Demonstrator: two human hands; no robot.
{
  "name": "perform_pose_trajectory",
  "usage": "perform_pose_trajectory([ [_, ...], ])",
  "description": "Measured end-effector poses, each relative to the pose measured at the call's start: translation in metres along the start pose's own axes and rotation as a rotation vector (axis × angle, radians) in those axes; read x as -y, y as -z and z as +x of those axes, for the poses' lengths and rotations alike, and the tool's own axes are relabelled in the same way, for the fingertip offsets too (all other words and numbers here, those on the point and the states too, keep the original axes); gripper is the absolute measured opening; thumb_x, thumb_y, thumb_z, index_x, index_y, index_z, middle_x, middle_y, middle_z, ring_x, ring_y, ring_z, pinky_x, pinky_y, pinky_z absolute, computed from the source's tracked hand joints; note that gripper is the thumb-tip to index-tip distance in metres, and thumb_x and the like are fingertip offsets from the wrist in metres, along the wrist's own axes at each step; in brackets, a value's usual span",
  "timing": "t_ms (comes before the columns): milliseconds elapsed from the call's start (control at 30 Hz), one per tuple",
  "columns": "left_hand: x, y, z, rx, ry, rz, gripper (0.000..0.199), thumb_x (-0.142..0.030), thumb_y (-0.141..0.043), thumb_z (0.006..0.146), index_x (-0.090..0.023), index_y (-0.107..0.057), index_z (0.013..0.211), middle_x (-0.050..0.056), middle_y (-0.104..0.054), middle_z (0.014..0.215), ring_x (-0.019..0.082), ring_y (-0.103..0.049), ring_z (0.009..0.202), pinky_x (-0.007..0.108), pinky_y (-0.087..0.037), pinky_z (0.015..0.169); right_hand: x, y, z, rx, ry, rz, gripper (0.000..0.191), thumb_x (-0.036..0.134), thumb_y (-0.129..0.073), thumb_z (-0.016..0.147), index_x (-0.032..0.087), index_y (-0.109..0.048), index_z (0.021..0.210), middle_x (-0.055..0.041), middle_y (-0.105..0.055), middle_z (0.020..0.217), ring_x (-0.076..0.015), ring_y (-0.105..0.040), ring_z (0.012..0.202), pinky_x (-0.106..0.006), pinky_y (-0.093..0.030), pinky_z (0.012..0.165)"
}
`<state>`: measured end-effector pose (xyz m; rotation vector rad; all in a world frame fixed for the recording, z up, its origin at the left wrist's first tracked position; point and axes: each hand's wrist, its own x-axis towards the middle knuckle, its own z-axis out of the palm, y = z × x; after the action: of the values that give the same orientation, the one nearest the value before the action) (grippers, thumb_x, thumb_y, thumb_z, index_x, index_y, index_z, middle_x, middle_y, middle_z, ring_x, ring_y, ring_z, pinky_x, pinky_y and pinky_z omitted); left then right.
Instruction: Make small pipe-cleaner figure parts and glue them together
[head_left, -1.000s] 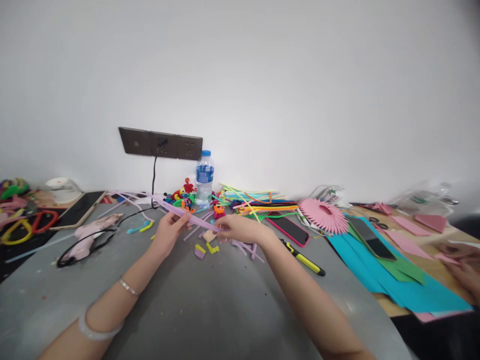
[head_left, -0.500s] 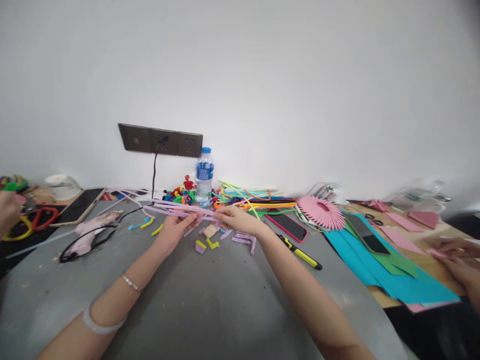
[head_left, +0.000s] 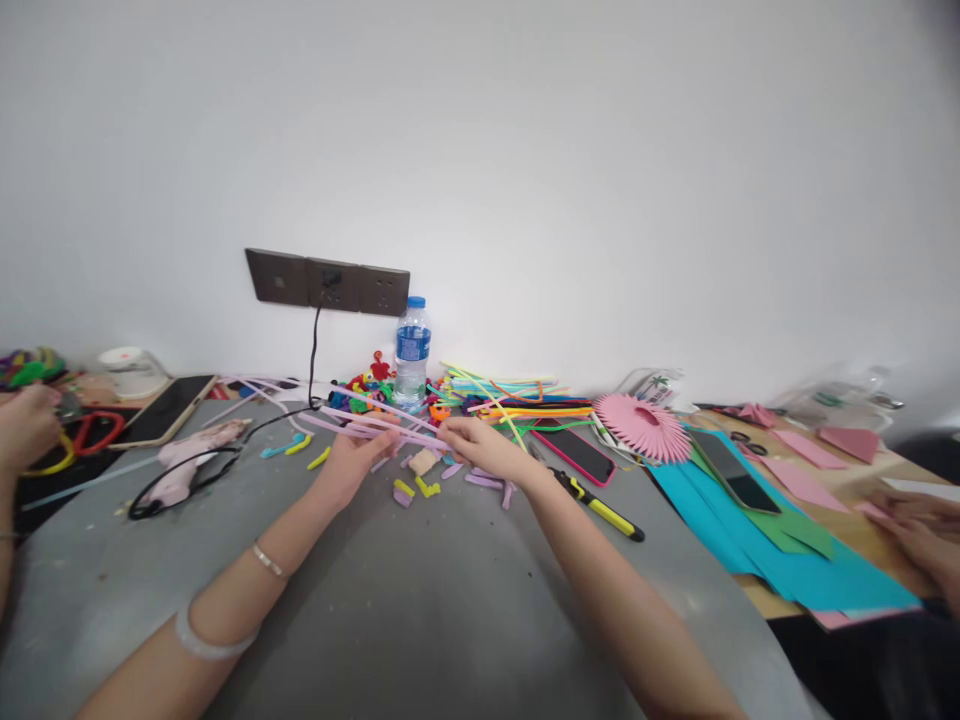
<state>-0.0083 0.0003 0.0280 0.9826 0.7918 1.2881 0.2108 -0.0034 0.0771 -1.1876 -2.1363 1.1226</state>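
A grey table is strewn with small craft pieces. Over its far half, long lilac strips, pale, narrow and gently bowed, are held in a loose bundle, their lengths fanned out towards the left. Just behind them, a water bottle with a blue cap is stood upright. The strips are pinched by the left hand and, near their right end, by the right hand, the two slightly apart. Below, short lilac pieces are scattered.
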Motion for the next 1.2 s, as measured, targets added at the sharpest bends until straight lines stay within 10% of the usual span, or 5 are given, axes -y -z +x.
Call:
perform_pose_trajectory([
  [300,-0.008,0.014,0.008,-0.102,-0.212,0.107,0.019,-0.033,-0.083,0.065,-0.017,-0.074,0.07,0.001,-0.07,0.069,0.013,-0.062,0.069,0.023,-0.047,0.067,-0.001,0.013,-0.015,-0.062,-0.021,0.034,0.04,0.055,-0.043,0.092,0.02,-0.044,0.072,0.0058,-0.04,0.058,-0.0095,-0.033,0.05,-0.024,-0.029,0.051],
  [600,-0.097,0.069,0.021,-0.475,-0.539,-0.465,0.012,-0.018,-0.068,0.082,-0.019,-0.062,0.072,-0.002,-0.071,0.068,0.007,-0.061,0.058,0.014,-0.045,0.05,-0.028,0.051,-0.063,-0.189,-0.174,0.209,0.045,0.061,-0.045,0.09,0.017,-0.055,0.087,0.0082,-0.028,0.057,-0.0078,-0.021,0.048,-0.023,-0.015,0.045],
  [800,-0.091,0.076,0.021,-0.617,-0.402,-0.677,0.034,-0.043,-0.041,0.096,-0.019,-0.058,0.08,0.009,-0.073,0.1,0.015,-0.068,0.087,0.023,-0.055,0.068,-0.032,0.051,-0.063,-0.196,-0.182,0.26,0.048,0.064,-0.047,0.088,0.017,-0.056,0.089,0.008,-0.029,0.057,-0.0078,-0.02,0.047,-0.023,-0.015,0.045],
  [1033,-0.048,0.027,0.008,-0.07,-0.178,-0.276,0.029,-0.046,-0.068,0.078,-0.017,-0.066,0.081,-0.002,-0.056,0.054,0.011,-0.051,0.05,0.021,-0.044,0.051,-0.019,0.034,-0.046,-0.114,-0.118,0.256,0.05,0.065,-0.044,0.089,0.016,-0.058,0.088,0.0069,-0.029,0.058,-0.0097,-0.024,0.051,-0.024,-0.019,0.048],
  [1200,-0.02,0.005,-0.008,0.273,0.071,0.08,0.049,-0.053,-0.076,0.07,-0.018,-0.065,0.102,-0.001,-0.061,0.059,0.011,-0.05,0.049,0.022,-0.039,0.051,-0.008,0.017,-0.038,0.039,-0.024,0.198,0.048,0.062,-0.039,0.093,0.017,-0.057,0.091,0.0053,-0.033,0.063,-0.0107,-0.028,0.053,-0.024,-0.024,0.049],
])
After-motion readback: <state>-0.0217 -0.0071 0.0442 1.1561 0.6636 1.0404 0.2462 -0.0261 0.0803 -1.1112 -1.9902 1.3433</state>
